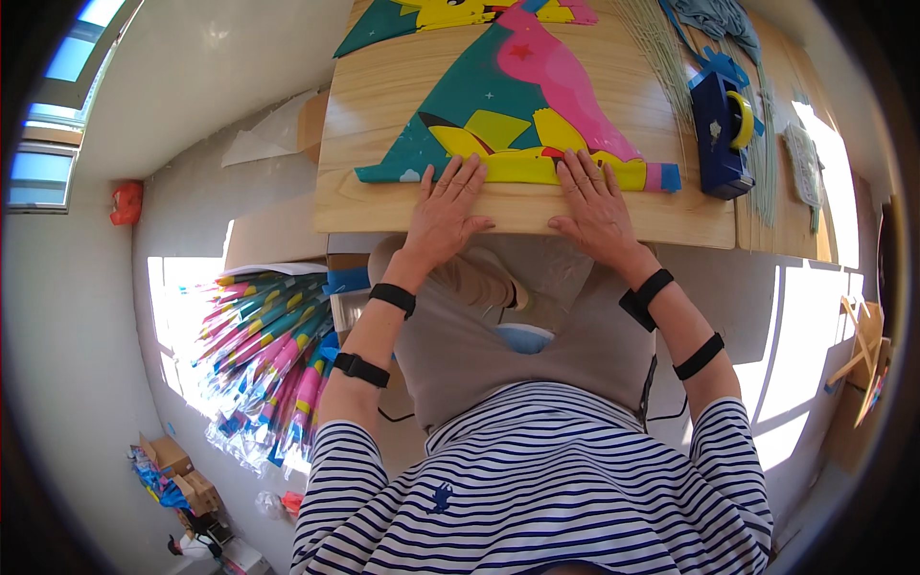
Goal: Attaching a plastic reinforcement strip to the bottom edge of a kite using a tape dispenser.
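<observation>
A triangular kite sheet (470, 96) in dark green and pink, with a yellow cartoon print, lies on the wooden table (383, 206). Its near edge forms a straight, narrow band that looks folded or rolled over. My left hand (442, 216) lies flat on the left part of that band, fingers stretched out. On its right part rests my right hand (596, 211), also flat with the fingers extended. Neither hand grasps anything; the fingertips cover some of the yellow print. A pink and blue end (663, 177) of the band sticks out to the right.
A blue tape dispenser (721, 134) with yellow tape stands right of the sheet. Thin rods (661, 43) lie behind it, near grey cloth (719, 17). Another printed sheet (383, 24) is at the far edge. Rolled, plastic-wrapped sheets (273, 335) are piled at lower left.
</observation>
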`<action>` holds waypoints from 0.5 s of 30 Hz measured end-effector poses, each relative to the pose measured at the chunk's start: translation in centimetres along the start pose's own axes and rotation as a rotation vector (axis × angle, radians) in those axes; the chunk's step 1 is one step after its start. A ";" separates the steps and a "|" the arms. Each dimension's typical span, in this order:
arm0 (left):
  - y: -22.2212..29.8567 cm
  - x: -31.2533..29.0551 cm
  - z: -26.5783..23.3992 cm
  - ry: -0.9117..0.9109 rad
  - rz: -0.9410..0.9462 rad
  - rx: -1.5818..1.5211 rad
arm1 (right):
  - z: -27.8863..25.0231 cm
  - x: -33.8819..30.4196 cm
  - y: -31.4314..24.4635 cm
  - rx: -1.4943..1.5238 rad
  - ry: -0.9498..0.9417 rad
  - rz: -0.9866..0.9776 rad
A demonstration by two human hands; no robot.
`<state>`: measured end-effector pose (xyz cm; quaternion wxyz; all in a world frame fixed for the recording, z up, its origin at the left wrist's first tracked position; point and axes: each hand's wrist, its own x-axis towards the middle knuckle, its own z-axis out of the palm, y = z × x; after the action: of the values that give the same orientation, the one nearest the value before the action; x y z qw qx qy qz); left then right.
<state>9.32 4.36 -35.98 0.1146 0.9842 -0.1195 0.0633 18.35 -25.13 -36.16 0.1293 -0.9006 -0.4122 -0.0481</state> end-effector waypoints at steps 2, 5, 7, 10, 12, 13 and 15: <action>-2.0 -1.0 -0.3 0.010 -0.035 0.018 | 0.1 0.0 0.0 -0.021 -0.003 -0.004; -4.1 -1.7 -0.8 0.084 -0.101 0.015 | 0.1 0.0 0.0 -0.036 -0.010 0.008; -5.2 -1.8 -0.8 0.186 -0.142 -0.033 | -0.1 -0.1 0.1 -0.038 -0.015 0.000; -8.1 -2.0 -1.1 0.257 -0.322 -0.062 | -0.4 0.2 0.0 -0.042 -0.013 -0.010; -9.6 -1.2 -2.4 0.210 -0.397 -0.118 | -0.4 0.1 0.0 -0.048 -0.011 -0.016; -10.2 -0.7 -3.1 0.187 -0.433 -0.145 | -0.4 0.1 0.1 -0.053 -0.010 -0.020; -11.0 0.2 -3.9 0.130 -0.431 -0.171 | -0.4 0.0 0.1 -0.057 -0.011 -0.022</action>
<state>11.89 15.64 -34.45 0.2158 0.9675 0.0961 0.0904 18.46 -25.29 -35.78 0.1008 -0.8997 -0.4210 -0.0564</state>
